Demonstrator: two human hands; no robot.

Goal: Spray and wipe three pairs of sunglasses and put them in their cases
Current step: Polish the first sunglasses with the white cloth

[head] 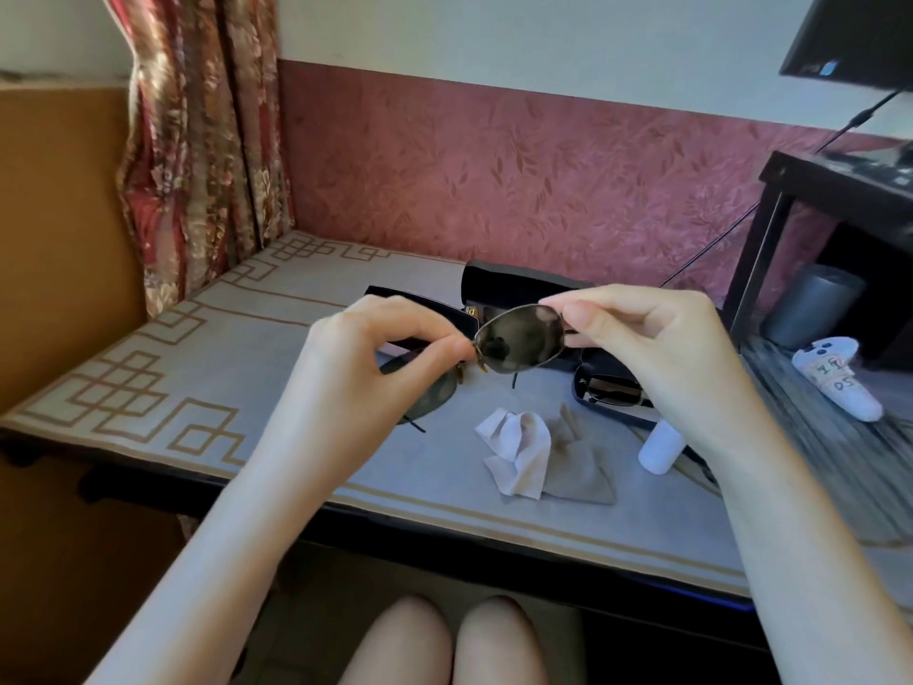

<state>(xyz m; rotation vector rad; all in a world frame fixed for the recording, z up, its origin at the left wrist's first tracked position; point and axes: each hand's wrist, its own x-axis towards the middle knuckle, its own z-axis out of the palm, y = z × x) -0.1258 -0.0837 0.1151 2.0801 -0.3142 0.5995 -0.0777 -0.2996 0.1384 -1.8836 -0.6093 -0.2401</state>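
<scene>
Above the surface point(237, 338), the left grip point(375, 368) and right grip point(657, 348) both pinch the sunglasses point(518, 341) by their edges, held up probably to inspect the lenses for smears.

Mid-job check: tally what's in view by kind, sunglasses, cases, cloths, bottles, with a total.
Sunglasses: 2, a held pair and a cased pair
Black cases: 3, back case, left case, open case
Cloths: 2, white cloth, grey cloth
Spray bottle: 1
Total: 8
</scene>
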